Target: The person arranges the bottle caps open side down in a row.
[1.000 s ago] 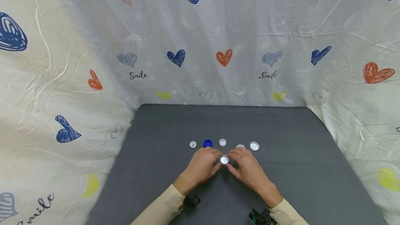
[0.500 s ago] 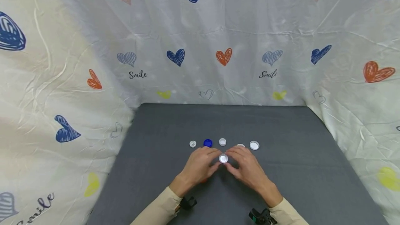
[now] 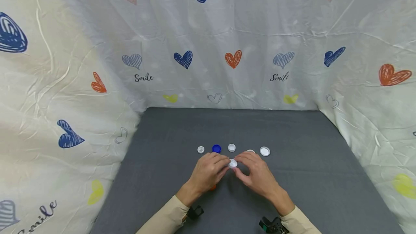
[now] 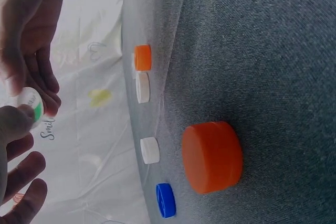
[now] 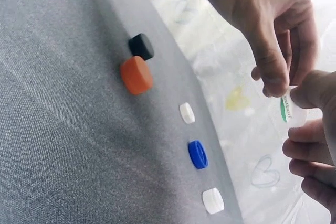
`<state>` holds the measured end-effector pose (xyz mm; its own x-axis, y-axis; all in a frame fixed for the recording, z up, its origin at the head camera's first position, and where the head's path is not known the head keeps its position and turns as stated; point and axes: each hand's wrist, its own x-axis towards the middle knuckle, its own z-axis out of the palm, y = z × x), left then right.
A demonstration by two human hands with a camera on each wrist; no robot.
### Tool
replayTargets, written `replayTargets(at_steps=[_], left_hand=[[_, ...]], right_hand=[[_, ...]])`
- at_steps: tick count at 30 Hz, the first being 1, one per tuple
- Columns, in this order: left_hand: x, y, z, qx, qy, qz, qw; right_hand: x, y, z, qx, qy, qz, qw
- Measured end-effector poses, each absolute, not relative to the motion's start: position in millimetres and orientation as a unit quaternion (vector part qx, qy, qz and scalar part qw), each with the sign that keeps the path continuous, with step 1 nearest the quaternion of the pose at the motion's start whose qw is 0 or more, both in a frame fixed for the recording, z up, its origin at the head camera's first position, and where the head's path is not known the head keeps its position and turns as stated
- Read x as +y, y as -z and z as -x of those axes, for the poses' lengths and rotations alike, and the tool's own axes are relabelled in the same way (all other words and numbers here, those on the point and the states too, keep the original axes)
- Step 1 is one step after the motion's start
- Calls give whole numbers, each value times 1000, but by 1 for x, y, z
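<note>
Between both hands, raised over the table, is a white bottle cap (image 3: pixel 233 163) with green and small print on one face. My left hand (image 3: pixel 209 170) pinches its left side with thumb and fingertips. Opposite it, my right hand (image 3: pixel 258 172) pinches the right side. The left wrist view has the printed face of the cap (image 4: pixel 30 100) partly covered by a thumb. In the right wrist view the cap (image 5: pixel 291 109) is held on edge between the fingertips of both hands, its green part showing.
Beyond the hands lie a white cap (image 3: pixel 200 150), a blue cap (image 3: pixel 216 148) and more white caps (image 3: pixel 264 151), one partly hidden by the right hand. Nearer are an orange cap (image 4: pixel 212 157) and a black cap (image 5: pixel 141 46). A heart-print cloth (image 3: pixel 214 78) borders the grey table (image 3: pixel 292 136).
The cap has turned in the fingers: its ringed face looked up toward the head camera before, and now a plainer white side shows, tilted. Both hands stay nearly in place.
</note>
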<state>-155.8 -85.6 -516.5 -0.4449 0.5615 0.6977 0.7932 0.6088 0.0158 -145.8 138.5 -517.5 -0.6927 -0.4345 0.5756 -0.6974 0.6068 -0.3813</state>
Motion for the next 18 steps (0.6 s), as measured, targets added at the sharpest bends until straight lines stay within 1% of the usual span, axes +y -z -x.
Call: replayTargets(at_steps=[5, 9, 12, 18], left_hand=[[-84, 517, 157, -827, 189, 402, 344], [-85, 519, 156, -838, 221, 385, 319], [-85, 520, 155, -849, 278, 354, 275], [-84, 519, 153, -857, 404, 274, 164]], right_hand=[[139, 516, 146, -865, -316, -320, 224], [139, 516, 147, -858, -318, -327, 238], [139, 516, 147, -853, -316, -332, 251], [139, 514, 148, -843, -316, -343, 269]])
